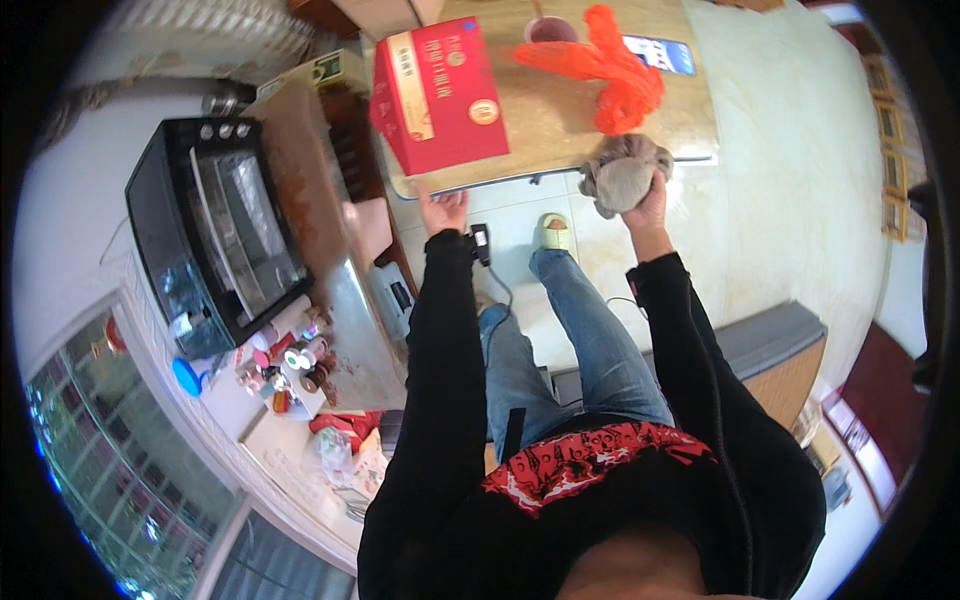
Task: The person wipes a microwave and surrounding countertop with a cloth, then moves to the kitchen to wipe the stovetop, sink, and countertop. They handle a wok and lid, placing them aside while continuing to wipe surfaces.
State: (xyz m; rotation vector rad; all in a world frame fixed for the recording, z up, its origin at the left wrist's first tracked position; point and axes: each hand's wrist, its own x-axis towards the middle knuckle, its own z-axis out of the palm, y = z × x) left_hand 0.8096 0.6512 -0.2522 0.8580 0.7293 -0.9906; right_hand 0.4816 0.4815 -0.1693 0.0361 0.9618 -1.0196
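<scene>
My right hand holds a bunched grey-brown cloth at the near edge of the wooden table. Beside that same edge, further left, is my left hand, with its thumb apart from its partly curled fingers. Nothing shows in it; whether it touches the edge is hard to tell. Just beyond my left hand stands a large red cardboard box bearing writing. An orange-red plastic bag lies crumpled on the table beyond the cloth.
Behind the bag are a round reddish container and a blue-and-white printed packet. A black toaster oven stands to the left, near small jars. A grey-topped box or bench sits low at the right.
</scene>
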